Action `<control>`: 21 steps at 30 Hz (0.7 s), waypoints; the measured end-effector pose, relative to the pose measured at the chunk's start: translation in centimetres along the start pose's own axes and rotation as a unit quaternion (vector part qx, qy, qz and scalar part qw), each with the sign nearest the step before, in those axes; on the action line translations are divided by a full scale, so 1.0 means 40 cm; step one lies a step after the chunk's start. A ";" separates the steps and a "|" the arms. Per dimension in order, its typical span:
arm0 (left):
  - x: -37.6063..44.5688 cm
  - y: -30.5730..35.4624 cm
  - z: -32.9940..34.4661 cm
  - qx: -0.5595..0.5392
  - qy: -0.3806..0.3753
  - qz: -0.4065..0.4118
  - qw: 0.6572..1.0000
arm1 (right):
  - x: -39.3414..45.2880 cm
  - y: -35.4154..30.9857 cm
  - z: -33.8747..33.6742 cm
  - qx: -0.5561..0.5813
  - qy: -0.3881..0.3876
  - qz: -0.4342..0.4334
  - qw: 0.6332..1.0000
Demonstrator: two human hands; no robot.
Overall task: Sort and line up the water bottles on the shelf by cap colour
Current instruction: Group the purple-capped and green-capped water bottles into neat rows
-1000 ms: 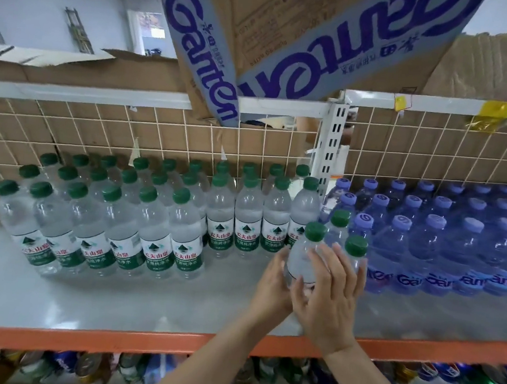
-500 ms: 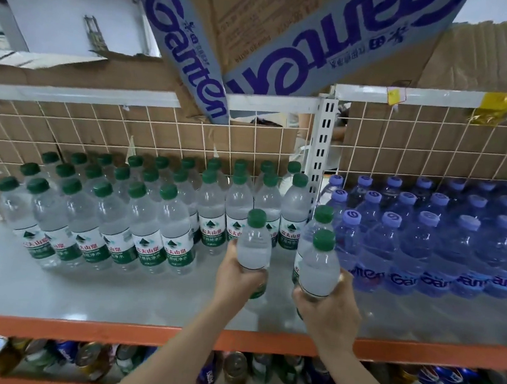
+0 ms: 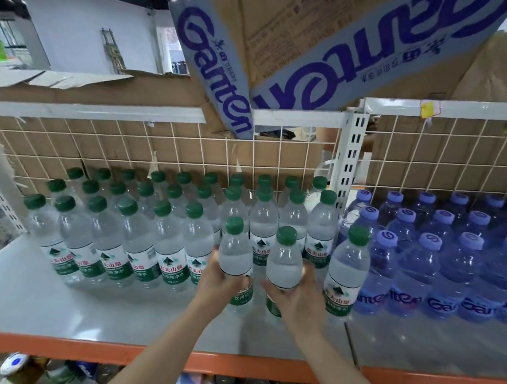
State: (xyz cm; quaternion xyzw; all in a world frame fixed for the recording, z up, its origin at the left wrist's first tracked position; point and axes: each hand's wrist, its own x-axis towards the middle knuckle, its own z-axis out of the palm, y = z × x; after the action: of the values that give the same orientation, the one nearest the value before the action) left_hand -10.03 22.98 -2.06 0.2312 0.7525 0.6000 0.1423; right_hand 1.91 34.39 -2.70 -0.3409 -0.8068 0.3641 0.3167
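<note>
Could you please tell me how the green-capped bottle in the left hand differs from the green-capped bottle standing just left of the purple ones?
The clear green-capped bottle in the left hand is gripped low on its label; the clear green-capped bottle beside the purple-capped bottles stands free, untouched. The held bottle's label is largely covered by the left hand; the free bottle's white and green label shows fully. The held one sits in front of the green block, the free one at the purple block's edge. Both are upright with dark green caps.

A single head-worn wide-angle view looks forward and slightly down at a shelf [image 3: 49, 305] from close range. Its orange front edge crosses at 6 o'clock, the wire-grid back panel [image 3: 126, 148] sits above centre, and cardboard boxes [image 3: 306, 51] fill 12 o'clock.
</note>
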 end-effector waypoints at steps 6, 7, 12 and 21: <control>0.009 -0.058 -0.005 -0.003 -0.031 0.012 0.999 | -0.012 0.032 0.023 -0.051 -0.097 0.081 0.991; -0.002 -0.067 -0.001 -0.002 -0.023 0.013 1.000 | -0.022 0.048 0.023 -0.031 -0.115 0.087 0.989; -0.026 -0.116 0.022 0.070 0.047 0.001 0.996 | -0.029 0.076 0.039 0.025 -0.138 0.075 0.987; 0.020 -0.135 0.006 0.016 -0.021 -0.020 0.999 | 0.006 0.057 0.099 0.025 -0.150 0.095 0.984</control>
State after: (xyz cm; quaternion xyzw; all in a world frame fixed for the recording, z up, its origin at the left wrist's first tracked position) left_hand -11.54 22.64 -7.31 0.2304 0.7634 0.5800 0.1665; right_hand -0.51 34.23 -6.59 -0.3495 -0.7995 0.4601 0.1644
